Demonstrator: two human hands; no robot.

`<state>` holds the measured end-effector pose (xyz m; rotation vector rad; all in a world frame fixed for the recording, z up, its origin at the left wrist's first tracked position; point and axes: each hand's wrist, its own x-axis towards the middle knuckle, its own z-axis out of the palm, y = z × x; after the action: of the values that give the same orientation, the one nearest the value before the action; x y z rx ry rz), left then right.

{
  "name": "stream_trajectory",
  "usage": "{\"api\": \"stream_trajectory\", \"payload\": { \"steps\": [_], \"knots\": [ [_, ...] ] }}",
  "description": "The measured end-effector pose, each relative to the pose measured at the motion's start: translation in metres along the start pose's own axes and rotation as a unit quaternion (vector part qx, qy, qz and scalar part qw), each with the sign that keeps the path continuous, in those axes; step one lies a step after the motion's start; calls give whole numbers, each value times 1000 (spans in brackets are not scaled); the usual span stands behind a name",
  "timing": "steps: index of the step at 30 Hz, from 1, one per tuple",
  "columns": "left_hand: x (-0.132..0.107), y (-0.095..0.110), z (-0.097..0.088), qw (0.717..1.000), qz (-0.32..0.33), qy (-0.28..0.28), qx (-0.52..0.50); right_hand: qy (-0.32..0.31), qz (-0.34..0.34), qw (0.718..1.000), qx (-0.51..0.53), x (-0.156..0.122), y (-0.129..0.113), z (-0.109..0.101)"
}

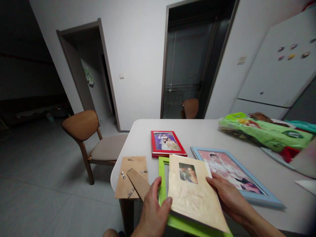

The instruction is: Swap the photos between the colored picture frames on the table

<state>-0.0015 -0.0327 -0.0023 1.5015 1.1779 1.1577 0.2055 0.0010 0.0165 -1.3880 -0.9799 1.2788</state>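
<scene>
My left hand [156,209] is closed round the left side of a lime-green picture frame [162,176], its thumb beside a cream sheet. That cream sheet [190,204], with a small photo [188,172] of two people near its top, lies tilted over the frame and hides most of it. My right hand [225,194] pinches the sheet's right edge, thumb on top. Just left of my left hand, a wooden frame back [130,164] with metal clips and a brown stand [138,181] rests at the table's corner.
A red picture frame [153,144] lies beyond the green one, and a light-blue frame [247,171] to its right. Green plastic packages [266,131] sit on the white table [197,135] at far right. A wooden chair [81,126] stands left; a fridge [276,65] is behind.
</scene>
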Motion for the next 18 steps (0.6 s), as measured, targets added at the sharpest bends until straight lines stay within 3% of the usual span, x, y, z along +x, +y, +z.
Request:
{"api": "stream_trajectory", "payload": {
  "steps": [3, 7, 13, 18],
  "knots": [
    [-1, -7, -1, 983, 29, -57, 171, -25, 24, 999, -30, 3, 3, -6],
    [-4, -13, 3, 948, 68, -135, 281, -42, 40, 997, -46, 6, 0, 6],
    [-6, -16, 2, 911, 94, -169, 366, -36, 25, 994, -103, 13, -7, 16],
    [-6, -12, 2, 900, 85, -179, 387, -52, 20, 991, -122, 16, -4, 15]
  ]
}}
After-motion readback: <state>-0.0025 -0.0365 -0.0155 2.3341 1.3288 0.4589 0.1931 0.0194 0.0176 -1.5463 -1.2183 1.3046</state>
